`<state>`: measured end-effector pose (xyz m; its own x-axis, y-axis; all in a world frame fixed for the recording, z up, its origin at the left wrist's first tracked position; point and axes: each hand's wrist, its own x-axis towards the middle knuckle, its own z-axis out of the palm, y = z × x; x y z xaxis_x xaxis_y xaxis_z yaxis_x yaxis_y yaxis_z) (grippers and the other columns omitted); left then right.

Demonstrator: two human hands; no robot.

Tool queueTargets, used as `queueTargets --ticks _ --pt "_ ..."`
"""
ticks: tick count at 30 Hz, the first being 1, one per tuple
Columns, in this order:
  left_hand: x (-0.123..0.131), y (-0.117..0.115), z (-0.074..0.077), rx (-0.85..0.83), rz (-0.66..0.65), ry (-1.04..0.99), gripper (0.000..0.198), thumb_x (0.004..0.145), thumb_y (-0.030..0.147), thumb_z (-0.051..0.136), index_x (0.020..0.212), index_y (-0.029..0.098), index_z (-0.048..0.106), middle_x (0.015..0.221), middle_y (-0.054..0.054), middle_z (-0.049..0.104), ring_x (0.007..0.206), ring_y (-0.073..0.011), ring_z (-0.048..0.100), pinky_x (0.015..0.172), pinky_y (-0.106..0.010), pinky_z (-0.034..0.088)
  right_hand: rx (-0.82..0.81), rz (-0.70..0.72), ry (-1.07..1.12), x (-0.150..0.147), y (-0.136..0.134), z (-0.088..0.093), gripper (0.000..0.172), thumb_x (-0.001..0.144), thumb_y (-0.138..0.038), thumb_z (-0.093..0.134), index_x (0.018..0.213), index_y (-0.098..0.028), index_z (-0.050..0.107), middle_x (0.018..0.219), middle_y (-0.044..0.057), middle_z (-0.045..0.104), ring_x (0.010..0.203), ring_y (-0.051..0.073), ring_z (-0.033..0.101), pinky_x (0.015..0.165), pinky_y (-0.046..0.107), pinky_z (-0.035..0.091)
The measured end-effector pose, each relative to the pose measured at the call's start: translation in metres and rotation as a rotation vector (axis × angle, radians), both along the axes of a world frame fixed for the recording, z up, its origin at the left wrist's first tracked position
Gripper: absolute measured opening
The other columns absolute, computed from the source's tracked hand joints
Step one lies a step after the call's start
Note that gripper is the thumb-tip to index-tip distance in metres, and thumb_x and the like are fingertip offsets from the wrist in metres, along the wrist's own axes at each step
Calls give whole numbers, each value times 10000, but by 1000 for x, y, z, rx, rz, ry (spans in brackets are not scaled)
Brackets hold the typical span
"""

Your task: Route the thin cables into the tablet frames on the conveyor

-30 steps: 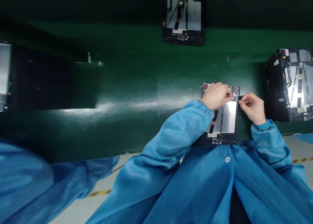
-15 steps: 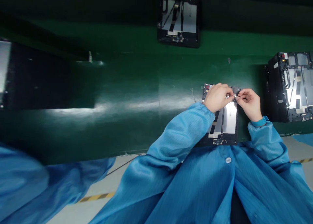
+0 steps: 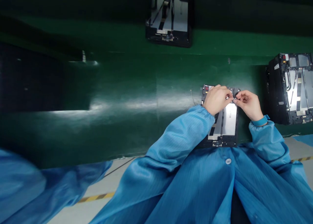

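An opened tablet chassis (image 3: 230, 119) lies on the green mat, with a silver panel, dark flat strips and a black frame. My left hand (image 3: 216, 100) covers its upper part, and my right hand (image 3: 248, 105) sits at its upper right corner. The fingertips of both hands meet there at about one spot, pinching what seems a thin wire (image 3: 233, 100), though it is barely visible. A fine wire end (image 3: 193, 97) sticks out past the chassis's left edge. Part of the chassis top is hidden under my left hand.
Two more opened tablet chassis lie on the green mat, one at the far edge (image 3: 168, 18) and one to the right (image 3: 288, 88). A dark block (image 3: 26, 77) stands at left. A co-worker's blue sleeve (image 3: 24, 188) shows lower left, above a grey floor with yellow-black tape (image 3: 96, 197).
My right hand has moved left from beside the chassis to its corner, meeting my left fingertips. The whole scene has shifted slightly in view, the far chassis moving left.
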<state>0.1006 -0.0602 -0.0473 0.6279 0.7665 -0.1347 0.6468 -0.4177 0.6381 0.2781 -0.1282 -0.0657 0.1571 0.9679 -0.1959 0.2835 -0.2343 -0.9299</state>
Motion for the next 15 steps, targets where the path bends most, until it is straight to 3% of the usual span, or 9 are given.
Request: queueTargets --ticks 12,15 --pt "0 -7 -5 13 7 -54 101 914 237 690 861 191 762 888 -62 719 978 -268 640 890 -401 469 34 0 -151 -10 -2 9 144 735 -268 710 843 -205 638 723 -42 599 589 95 486 598 253 420" --pt "-7 -2 -3 14 23 -130 107 887 240 727 975 185 753 1032 -71 711 1021 -244 657 925 -372 501 62 -11 -177 -11 -6 7 145 744 -307 693 827 -212 621 635 -69 513 546 97 445 563 250 383"
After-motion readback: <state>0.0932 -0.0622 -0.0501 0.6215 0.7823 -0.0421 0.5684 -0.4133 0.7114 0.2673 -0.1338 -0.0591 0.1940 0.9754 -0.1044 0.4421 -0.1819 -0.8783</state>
